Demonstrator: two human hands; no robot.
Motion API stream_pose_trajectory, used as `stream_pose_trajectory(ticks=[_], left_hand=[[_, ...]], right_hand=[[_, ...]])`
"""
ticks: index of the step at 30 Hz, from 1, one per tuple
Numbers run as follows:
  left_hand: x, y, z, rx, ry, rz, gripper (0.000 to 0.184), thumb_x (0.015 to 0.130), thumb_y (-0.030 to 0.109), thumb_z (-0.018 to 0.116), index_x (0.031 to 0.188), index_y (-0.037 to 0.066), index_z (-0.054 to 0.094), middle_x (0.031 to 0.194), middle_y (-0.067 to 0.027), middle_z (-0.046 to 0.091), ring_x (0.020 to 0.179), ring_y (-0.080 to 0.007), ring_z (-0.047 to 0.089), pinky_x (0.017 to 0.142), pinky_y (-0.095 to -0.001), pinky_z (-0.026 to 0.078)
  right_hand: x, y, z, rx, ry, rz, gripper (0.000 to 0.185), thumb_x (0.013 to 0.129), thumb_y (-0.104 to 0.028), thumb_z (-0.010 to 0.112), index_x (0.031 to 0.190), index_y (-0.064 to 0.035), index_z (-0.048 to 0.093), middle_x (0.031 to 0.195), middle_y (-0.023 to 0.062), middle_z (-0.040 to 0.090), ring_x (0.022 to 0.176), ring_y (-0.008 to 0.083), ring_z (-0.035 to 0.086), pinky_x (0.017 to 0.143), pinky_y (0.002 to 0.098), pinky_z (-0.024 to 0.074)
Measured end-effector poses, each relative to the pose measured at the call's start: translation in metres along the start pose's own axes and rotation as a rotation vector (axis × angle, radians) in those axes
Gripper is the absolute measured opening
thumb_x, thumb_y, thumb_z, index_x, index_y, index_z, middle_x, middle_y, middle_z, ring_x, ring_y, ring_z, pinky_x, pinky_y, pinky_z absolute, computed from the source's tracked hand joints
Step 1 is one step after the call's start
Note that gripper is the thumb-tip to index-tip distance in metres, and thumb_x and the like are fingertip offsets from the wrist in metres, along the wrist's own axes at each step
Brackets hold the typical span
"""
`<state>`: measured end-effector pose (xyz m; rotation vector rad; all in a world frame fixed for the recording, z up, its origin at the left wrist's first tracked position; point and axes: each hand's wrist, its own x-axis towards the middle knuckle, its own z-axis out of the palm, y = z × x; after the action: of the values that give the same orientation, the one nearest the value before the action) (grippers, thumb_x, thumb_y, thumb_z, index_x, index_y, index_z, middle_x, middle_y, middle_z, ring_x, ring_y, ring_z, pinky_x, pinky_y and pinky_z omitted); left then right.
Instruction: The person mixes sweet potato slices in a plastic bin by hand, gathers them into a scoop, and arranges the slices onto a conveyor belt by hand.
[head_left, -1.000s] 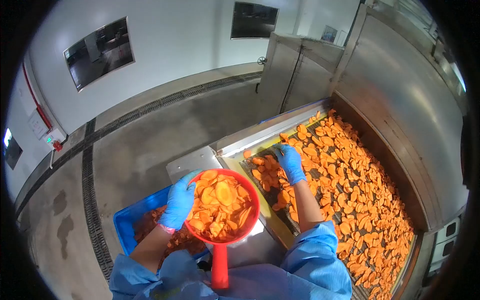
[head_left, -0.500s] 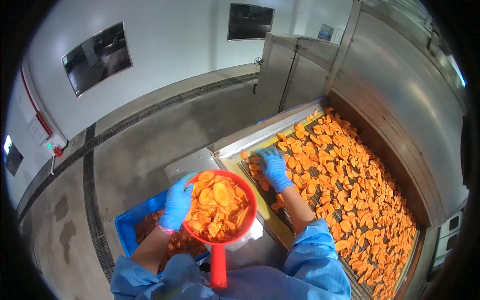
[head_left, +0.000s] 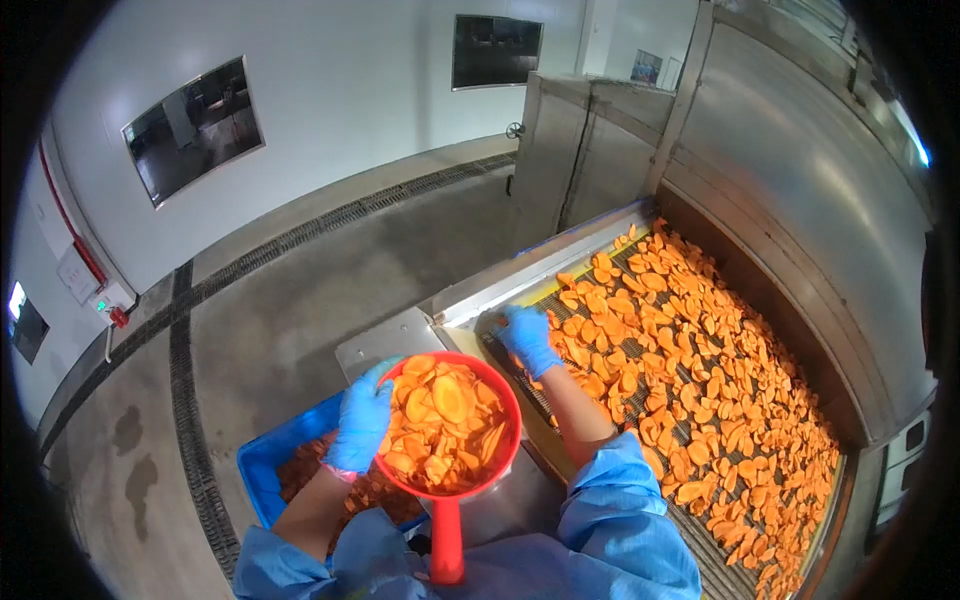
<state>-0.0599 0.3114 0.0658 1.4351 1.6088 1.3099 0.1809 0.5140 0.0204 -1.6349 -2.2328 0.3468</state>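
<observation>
My left hand [head_left: 362, 418], in a blue glove, grips the rim of a red plastic scoop [head_left: 447, 535] at its left side. Thin orange vegetable slices [head_left: 445, 410], like carrot, fill the scoop, and its handle points toward my body. My right hand [head_left: 528, 340], also gloved in blue, is low over the near left corner of a mesh conveyor belt [head_left: 690, 520]. Its fingers are bent but apart, with nothing visible in them; their undersides are hidden. More orange slices [head_left: 700, 400] lie spread across the belt, some right beside this hand.
Below the scoop stands a blue crate [head_left: 262, 478] holding darker reddish pieces. A metal ledge [head_left: 385, 342] adjoins the belt's raised edge. Tall steel panels [head_left: 790, 200] border the belt's far side. A drain grate [head_left: 190, 420] runs along the floor at left.
My right hand has moved slightly left, toward the belt's edge, and slices that lay around its fingers no longer show there. The scoop stays in my left hand, a little lower and farther right.
</observation>
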Motion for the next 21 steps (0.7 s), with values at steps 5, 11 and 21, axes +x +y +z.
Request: stream_pose_trajectory(ticks=[5, 11, 21], left_hand=[[-0.003, 0.018, -0.003, -0.048, -0.026, -0.001, 0.038, 0.089, -0.004, 0.048, 0.126, 0.001, 0.058, 0.113, -0.0149, 0.066, 0.104, -0.0181, 0.06, 0.094, -0.03, 0.046], [-0.002, 0.012, -0.002, -0.121, -0.021, -0.06, 0.038, 0.091, -0.005, 0.046, 0.127, -0.002, 0.055, 0.117, -0.0149, 0.064, 0.106, -0.0183, 0.059, 0.095, -0.0292, 0.045], [-0.002, 0.006, -0.001, -0.179, -0.034, -0.095, 0.037, 0.092, -0.006, 0.045, 0.127, -0.002, 0.055, 0.12, -0.0138, 0.062, 0.109, -0.0166, 0.058, 0.097, -0.0284, 0.044]], right_hand=[[-0.004, 0.061, -0.043, -0.112, 0.102, 0.123, 0.04, 0.077, -0.034, 0.071, 0.115, -0.0223, 0.067, 0.115, 0.0112, 0.063, 0.105, 0.0331, 0.059, 0.088, 0.047, 0.0463], [0.02, 0.121, -0.035, -0.268, 0.119, 0.218, 0.037, 0.08, -0.042, 0.067, 0.118, -0.0403, 0.065, 0.145, 0.0067, 0.041, 0.14, 0.0381, 0.025, 0.11, 0.0558, 0.0278], [0.049, 0.154, -0.031, 0.809, 0.497, 0.063, 0.023, 0.087, -0.005, 0.065, 0.109, -0.009, 0.068, 0.093, 0.0034, 0.069, 0.076, 0.0131, 0.063, 0.065, 0.0255, 0.0503]])
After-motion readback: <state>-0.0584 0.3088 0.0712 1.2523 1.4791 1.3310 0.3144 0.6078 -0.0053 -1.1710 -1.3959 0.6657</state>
